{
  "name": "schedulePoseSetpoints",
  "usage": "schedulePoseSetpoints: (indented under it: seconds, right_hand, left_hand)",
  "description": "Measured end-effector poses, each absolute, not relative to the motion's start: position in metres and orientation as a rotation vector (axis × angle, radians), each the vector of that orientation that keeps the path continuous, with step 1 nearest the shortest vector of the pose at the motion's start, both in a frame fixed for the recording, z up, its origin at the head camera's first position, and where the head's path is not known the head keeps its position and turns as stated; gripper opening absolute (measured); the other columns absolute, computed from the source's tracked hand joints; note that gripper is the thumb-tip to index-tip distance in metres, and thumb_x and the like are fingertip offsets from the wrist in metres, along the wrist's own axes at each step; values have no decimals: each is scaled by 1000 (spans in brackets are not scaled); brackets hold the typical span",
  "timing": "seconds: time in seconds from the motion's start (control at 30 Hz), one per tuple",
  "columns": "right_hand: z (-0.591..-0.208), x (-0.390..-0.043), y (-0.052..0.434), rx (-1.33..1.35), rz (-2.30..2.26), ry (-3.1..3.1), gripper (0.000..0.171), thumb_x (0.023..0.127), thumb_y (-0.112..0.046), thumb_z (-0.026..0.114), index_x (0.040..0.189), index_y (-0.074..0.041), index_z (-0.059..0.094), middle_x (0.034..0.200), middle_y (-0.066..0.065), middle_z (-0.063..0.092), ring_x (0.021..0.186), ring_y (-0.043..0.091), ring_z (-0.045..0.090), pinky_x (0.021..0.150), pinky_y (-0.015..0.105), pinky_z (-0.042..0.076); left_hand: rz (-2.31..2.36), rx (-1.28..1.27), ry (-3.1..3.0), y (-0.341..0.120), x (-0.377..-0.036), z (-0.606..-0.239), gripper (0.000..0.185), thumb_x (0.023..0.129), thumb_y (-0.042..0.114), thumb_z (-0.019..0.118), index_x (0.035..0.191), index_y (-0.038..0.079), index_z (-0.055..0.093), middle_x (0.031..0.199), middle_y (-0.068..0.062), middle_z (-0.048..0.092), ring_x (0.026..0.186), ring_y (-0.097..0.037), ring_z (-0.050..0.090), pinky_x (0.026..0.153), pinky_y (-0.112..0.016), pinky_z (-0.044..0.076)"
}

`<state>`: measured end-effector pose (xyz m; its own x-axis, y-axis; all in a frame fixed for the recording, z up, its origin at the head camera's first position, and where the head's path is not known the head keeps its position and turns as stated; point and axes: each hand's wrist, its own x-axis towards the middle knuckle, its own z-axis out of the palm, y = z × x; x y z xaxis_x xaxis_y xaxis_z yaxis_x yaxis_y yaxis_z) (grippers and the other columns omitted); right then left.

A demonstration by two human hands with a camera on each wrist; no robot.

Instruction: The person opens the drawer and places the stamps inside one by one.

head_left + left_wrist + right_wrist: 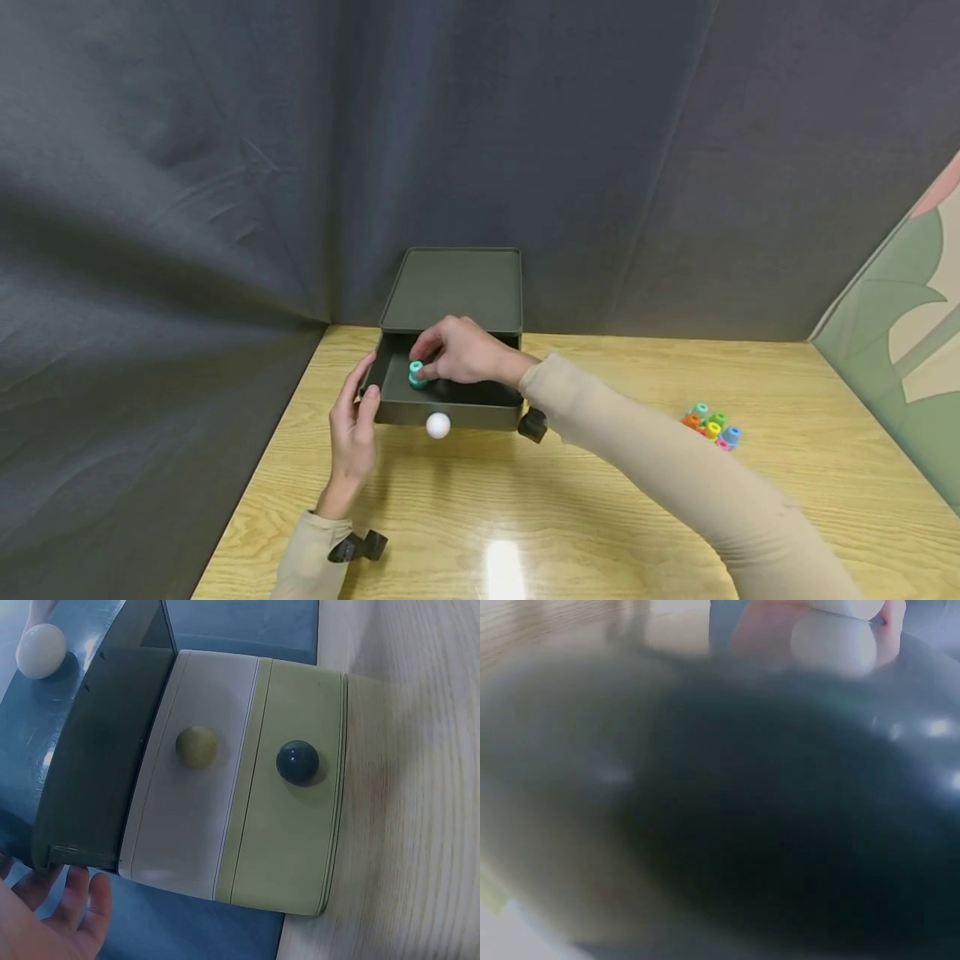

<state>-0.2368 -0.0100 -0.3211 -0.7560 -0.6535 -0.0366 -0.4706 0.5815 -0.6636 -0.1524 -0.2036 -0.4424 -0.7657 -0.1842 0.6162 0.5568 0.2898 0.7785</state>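
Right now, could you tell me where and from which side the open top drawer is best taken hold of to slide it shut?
Probably by the white knob in the middle of the drawer front, coming from the front: it sticks out clear, while the left hand holds the left corner and the right hand pinches a teal piece inside.

My arms wear long beige sleeves (660, 467) to the wrist, hands bare; a small black camera mount (358, 547) sits at my left cuff, seven o'clock
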Motion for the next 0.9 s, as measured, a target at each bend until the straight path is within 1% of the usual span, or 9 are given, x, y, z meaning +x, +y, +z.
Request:
schedulePoseSetpoints:
  seconds: [0.07,0.2,0.3,0.4,0.47,0.53,0.57,0.77,0.9]
  right_hand:
    - [-321,-236,-10,-928,-951,2532,21,95,-21,82,116,-15,82,114,0,81,108,16,74,93,30,60]
    - [-320,-236,-6,-924,-968,2525,24,95,-22,83,117,-14,81,115,-1,81,106,14,75,92,28,60]
    - [-317,-237,-1,-922,-1012,2521,26,93,-23,85,117,-14,81,114,-1,81,102,11,76,88,26,60]
    - [-312,-237,7,-929,-1074,2513,26,93,-23,85,117,-14,81,113,-2,81,98,9,76,86,26,60]
    - [-309,-237,13,-930,-1114,2509,25,93,-23,85,116,-14,81,112,-2,81,98,9,76,86,26,61]
    - [-306,-236,19,-933,-1144,2516,24,93,-24,84,116,-14,81,112,-3,81,99,10,76,87,28,60]
    - [-305,-236,22,-936,-1159,2517,24,94,-24,83,116,-14,81,112,-3,81,101,10,76,89,29,60]
    - [-296,-229,43,-887,-1253,2537,24,97,-25,79,119,-15,81,114,-3,81,108,14,75,95,37,59]
    - [-291,-223,56,-851,-1332,2573,26,98,-25,78,121,-12,80,115,-1,81,105,16,75,94,39,60]
  left_hand:
    - [-1532,-334,-1938,-203,-152,-442,45,108,1,46,152,0,56,153,-24,58,80,-3,45,71,-18,38]
    - [-1523,-342,-1936,-203,-152,-443,45,108,1,46,152,0,55,153,-25,58,84,-2,47,74,-17,39]
    - [-1518,-350,-1936,-203,-152,-443,45,108,0,46,152,-1,55,153,-26,57,88,0,49,77,-15,40]
    - [-1532,-356,-1931,-203,-152,-443,45,108,0,46,152,-1,55,153,-27,57,114,1,56,91,-13,43]
    - [-1548,-356,-1928,-203,-153,-443,45,108,0,46,153,-2,54,154,-27,56,131,2,54,102,-12,42]
    - [-1559,-350,-1925,-203,-153,-443,45,109,0,46,152,-2,54,154,-28,56,137,2,52,108,-11,41]
    - [-1564,-345,-1924,-204,-153,-444,45,109,0,46,152,-2,54,154,-28,56,139,2,52,111,-11,40]
    - [-1564,-331,-1919,-208,-150,-446,44,109,0,46,153,-1,55,153,-30,55,137,3,54,110,-11,41]
    - [-1536,-337,-1919,-209,-149,-446,44,109,0,46,152,-1,55,152,-30,56,141,0,52,114,-13,39]
